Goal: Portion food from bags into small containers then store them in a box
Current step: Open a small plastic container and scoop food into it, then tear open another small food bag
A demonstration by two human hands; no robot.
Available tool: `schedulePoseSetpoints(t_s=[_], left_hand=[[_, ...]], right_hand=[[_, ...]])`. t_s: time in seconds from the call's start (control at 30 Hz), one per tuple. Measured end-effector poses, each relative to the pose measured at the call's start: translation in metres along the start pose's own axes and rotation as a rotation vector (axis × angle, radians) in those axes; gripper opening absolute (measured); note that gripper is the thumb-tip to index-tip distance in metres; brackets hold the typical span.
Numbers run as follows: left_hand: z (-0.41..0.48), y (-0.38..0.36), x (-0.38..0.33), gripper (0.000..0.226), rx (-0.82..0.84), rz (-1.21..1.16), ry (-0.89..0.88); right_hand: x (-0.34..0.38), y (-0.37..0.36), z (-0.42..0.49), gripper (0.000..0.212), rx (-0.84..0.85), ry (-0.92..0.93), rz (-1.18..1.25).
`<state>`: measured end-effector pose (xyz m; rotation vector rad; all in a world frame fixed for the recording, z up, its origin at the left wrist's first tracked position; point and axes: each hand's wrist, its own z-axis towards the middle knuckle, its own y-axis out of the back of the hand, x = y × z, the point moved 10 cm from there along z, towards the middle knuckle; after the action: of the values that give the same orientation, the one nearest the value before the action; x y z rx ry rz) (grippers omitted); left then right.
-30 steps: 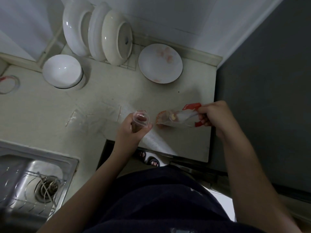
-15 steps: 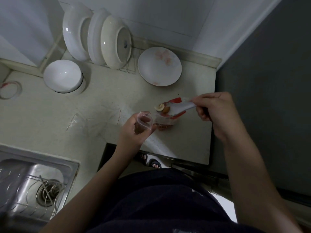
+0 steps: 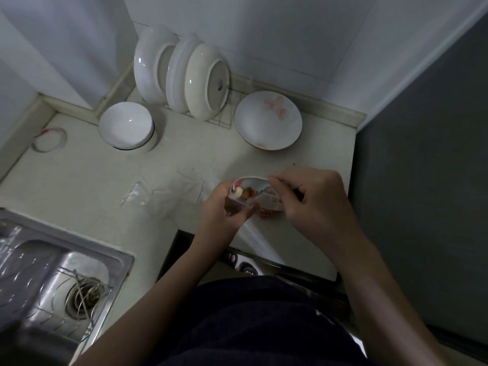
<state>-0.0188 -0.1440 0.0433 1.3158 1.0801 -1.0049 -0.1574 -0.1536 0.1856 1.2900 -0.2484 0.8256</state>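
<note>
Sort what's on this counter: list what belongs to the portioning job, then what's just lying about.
In use:
left hand holding small clear cup
right hand tipping food bag

Lying about:
bowl
plate
racked dishes
sink

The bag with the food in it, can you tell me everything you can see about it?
The bag is small, see-through plastic with red print along its edges. Its mouth is pulled open and faces up toward the camera. Inside sit a few bits of food: one pale, one orange-brown, one reddish. It is held above the counter, near the front edge. The right hand pinches its right side, and the left hand has a grip on its left side, together with a small clear cup just under the bag.
</note>
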Motion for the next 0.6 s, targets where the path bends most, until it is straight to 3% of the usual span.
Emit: schedulePoseSetpoints(t_s=[0.1, 0.2, 0.3, 0.4, 0.6], left_hand=[[0.001, 0.002, -0.004, 0.031, -0.028, -0.017, -0.025], [0.002, -0.001, -0.003, 0.031, -0.019, -0.051, -0.013], [0.007, -0.001, 0.006, 0.026, -0.026, -0.080, 0.001], [0.026, 0.005, 0.023, 0.028, -0.012, 0.090, 0.035], [0.080, 0.015, 0.073, 0.041, 0.097, 0.484, 0.108]], right_hand=[[0.009, -0.001, -0.004, 0.013, -0.021, 0.102, -0.086], [0.004, 0.011, -0.008, 0.011, -0.145, 0.096, -0.067], [-0.032, 0.019, -0.010, 0.014, -0.235, -0.176, 0.145], [-0.077, 0.006, -0.023, 0.028, -0.294, -0.535, 0.531], [-0.096, -0.027, -0.047, 0.031, -0.388, -0.809, 0.845]])
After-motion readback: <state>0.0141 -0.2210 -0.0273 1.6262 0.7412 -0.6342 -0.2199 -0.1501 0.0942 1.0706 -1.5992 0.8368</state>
